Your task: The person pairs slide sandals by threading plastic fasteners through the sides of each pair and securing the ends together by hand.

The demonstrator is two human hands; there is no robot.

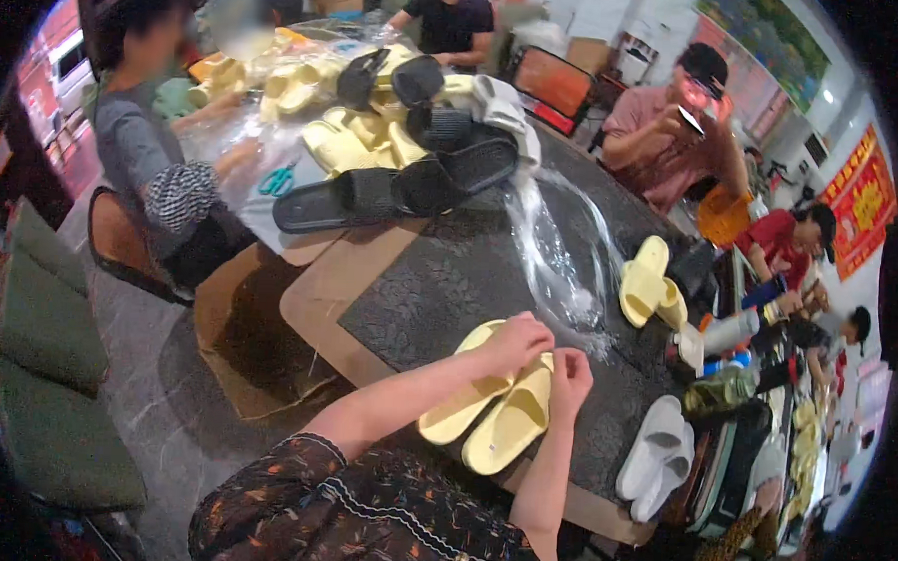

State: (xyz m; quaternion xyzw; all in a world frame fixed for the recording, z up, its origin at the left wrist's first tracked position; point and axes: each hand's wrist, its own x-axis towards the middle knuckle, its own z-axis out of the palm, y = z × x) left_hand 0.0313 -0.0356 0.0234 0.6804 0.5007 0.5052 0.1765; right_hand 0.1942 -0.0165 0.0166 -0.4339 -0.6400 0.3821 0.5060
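A pair of pale yellow slippers (508,436) lies side by side at the near edge of the dark patterned table covering, heels toward me. Over the far end of the left slipper is my left hand (518,342), its fingers curled and closed. Close to it on the right, my right hand (570,376) has its fingertips pinched together beside the right slipper. Whatever is between the fingers, if anything, is too small or hidden to name. Beyond my hands lies clear plastic wrapping (559,255).
Black slippers (348,200) and yellow slippers (350,144) pile up at the far left, near teal scissors (276,181). Grey slippers (655,456) and another yellow pair (649,283) lie right. An open cardboard box (259,338) stands below the table's left edge. Several people sit around.
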